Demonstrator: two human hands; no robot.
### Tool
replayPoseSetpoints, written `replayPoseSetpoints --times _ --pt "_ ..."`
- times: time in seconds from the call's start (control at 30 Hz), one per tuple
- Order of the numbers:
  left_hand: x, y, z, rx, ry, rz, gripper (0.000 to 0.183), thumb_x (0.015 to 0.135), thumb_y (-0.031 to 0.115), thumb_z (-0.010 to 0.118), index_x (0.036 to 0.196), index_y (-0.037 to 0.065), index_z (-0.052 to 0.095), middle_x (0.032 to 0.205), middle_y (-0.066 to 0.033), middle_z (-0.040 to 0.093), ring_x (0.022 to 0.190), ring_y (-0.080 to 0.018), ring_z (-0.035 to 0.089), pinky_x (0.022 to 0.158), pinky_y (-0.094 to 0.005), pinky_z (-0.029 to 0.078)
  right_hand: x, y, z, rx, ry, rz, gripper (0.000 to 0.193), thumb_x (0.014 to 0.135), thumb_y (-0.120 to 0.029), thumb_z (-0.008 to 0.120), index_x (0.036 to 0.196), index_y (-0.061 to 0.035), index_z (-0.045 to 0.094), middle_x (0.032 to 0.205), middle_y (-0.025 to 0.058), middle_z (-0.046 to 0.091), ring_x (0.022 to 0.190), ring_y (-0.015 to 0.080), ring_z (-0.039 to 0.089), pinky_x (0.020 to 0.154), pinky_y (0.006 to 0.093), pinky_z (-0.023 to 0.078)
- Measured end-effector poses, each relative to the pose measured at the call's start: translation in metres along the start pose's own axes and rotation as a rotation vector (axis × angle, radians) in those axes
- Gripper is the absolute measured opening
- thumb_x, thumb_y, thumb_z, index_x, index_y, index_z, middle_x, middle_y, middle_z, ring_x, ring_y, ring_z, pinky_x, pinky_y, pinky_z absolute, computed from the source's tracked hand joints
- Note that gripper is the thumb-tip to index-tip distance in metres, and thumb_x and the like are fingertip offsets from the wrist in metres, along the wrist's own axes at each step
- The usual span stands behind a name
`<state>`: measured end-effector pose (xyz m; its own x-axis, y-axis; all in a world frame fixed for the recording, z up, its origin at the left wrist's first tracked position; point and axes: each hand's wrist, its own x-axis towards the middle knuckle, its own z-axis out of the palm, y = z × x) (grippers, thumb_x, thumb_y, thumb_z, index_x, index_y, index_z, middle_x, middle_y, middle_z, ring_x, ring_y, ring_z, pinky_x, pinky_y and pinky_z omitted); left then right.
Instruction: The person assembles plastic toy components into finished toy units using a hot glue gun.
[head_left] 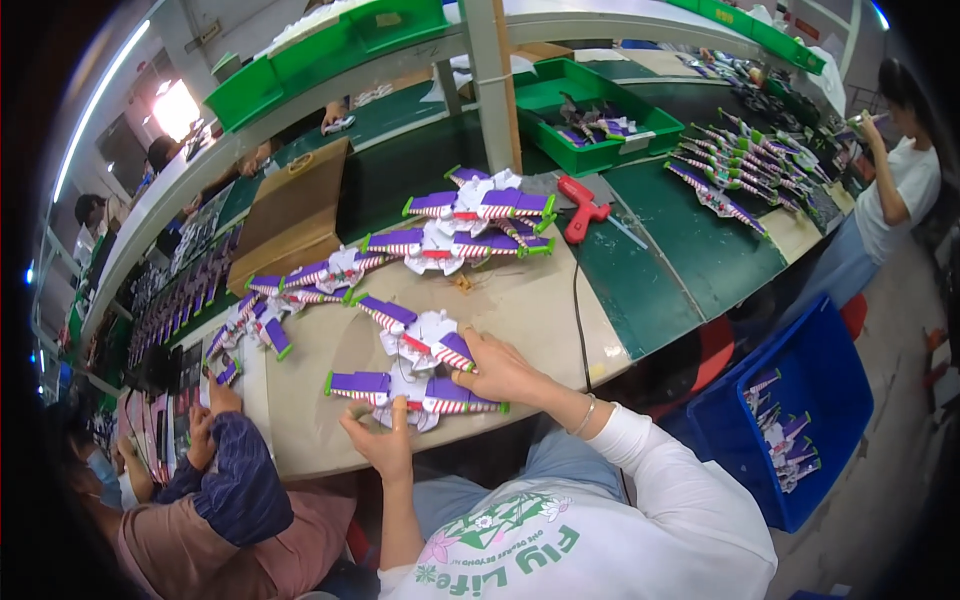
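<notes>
Two winged toy parts, white in the middle with purple wings, red-striped edges and green tips, are in front of me at the table's near edge. My right hand (497, 370) is closed on the right wing of the farther toy wing piece (432, 328). My left hand (383, 437) grips the lower edge of the nearer toy wing piece (375, 384), thumb over its white middle. The two pieces overlap in this view; whether they touch is unclear. My left fingertips are partly hidden by the piece.
More wing pieces (437, 240) lie stacked beyond my hands, trailing left. A red glue gun (580, 208) with a cable lies right of them. A green bin (600, 150) stands behind, a blue crate (800, 400) at right. A co-worker's sleeve (240, 475) is close on my left.
</notes>
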<state>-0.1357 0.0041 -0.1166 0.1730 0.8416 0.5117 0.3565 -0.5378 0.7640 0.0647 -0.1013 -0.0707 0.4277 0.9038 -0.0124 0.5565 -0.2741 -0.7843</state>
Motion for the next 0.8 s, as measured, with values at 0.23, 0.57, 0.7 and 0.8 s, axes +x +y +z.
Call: replayPoseSetpoints --times 0.23,0.57,0.7,0.8 --pt "0.066 -0.012 -0.016 -0.002 -0.421 0.328 0.067 0.080 0.045 0.068 0.129 0.003 0.051 0.119 -0.0153 0.058 0.113 -0.0324 0.051 0.105 -0.0444 0.029 0.003 0.011 -0.025 -0.285 0.073 -0.014 0.066 0.085 -0.025 0.065 0.136 0.0043 0.036 0.105 0.0278 0.057 0.090 0.0437 0.061 0.078 0.0474 0.050" --pt "0.057 -0.043 -0.063 0.172 -0.723 0.527 0.081 0.050 0.043 0.089 0.114 0.003 0.061 0.092 -0.0119 0.059 0.079 -0.0303 0.060 0.071 -0.0378 0.049 0.028 0.052 -0.030 0.786 -0.371 0.072 0.024 0.096 -0.036 0.057 0.102 -0.0130 0.055 0.071 -0.0077 0.050 0.057 0.0015 0.044 0.046 0.0191 0.034" --pt "0.066 -0.019 -0.074 -0.046 -0.772 0.340 0.063 0.052 0.022 0.093 0.103 -0.001 0.065 0.086 -0.0077 0.060 0.082 -0.0188 0.062 0.075 -0.0288 0.048 0.033 0.052 -0.034 0.778 -0.335 0.057 0.022 0.096 -0.034 0.056 0.103 -0.0133 0.055 0.070 -0.0077 0.049 0.055 0.0020 0.043 0.046 0.0197 0.033" --pt "0.086 -0.039 -0.072 -0.241 -1.030 -0.061 0.064 0.055 0.019 0.093 0.108 -0.004 0.064 0.093 -0.0029 0.064 0.083 -0.0160 0.062 0.079 -0.0289 0.048 0.049 0.068 -0.007 0.596 -0.117 -0.289 0.026 0.097 -0.035 0.055 0.109 -0.0112 0.055 0.073 -0.0065 0.047 0.055 0.0029 0.040 0.046 0.0205 0.032"
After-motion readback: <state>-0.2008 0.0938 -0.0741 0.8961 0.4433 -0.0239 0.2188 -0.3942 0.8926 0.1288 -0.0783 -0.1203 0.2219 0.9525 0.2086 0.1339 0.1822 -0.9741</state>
